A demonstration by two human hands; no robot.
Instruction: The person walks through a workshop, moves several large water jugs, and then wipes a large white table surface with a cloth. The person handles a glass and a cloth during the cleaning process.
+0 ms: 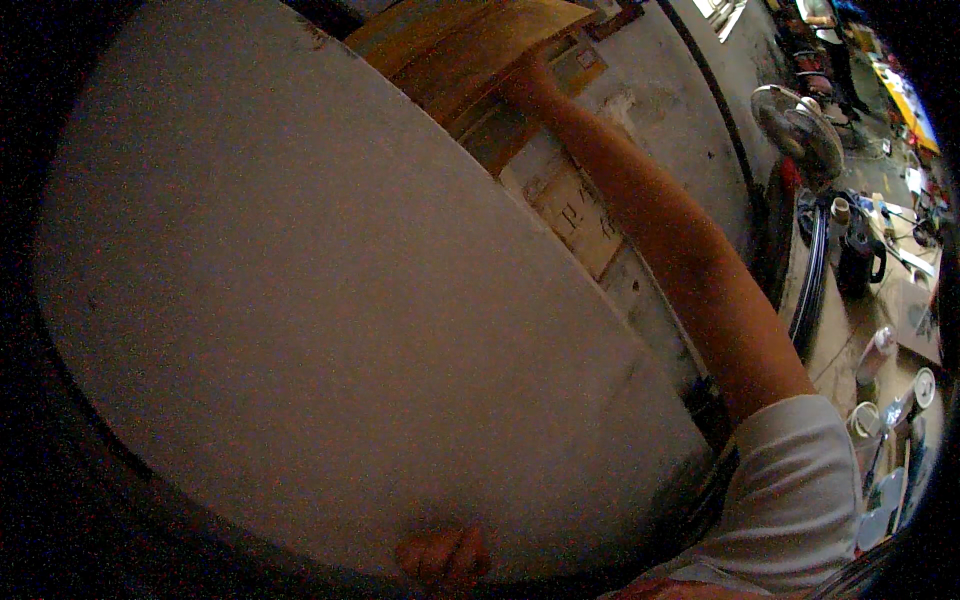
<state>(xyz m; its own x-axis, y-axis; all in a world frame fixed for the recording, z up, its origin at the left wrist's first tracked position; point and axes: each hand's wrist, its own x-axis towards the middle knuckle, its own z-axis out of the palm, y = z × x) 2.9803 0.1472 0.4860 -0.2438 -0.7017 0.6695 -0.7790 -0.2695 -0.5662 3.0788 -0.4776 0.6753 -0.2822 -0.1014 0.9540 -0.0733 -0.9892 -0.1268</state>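
Observation:
My right arm stretches up from the lower right. My right hand (pixel 530 88) is at the near edge of a brown board (pixel 470 50), perhaps wood or cardboard, and appears to grip it. Its fingers are mostly hidden in shadow. A big pale grey panel (pixel 330 280) fills the left and middle, very close. Low down, against the panel's bottom part, my left hand (pixel 445 555) shows dimly with its fingers curled in. What it holds, if anything, is too dark to make out.
Below the board lies a tan piece with printed marks (pixel 580 220). On the right stand a fan (pixel 800 130), a black jug (pixel 860 255) and a table with a bottle (pixel 878 352), a can (pixel 922 388) and other clutter. Another person (pixel 835 45) stands at the far right.

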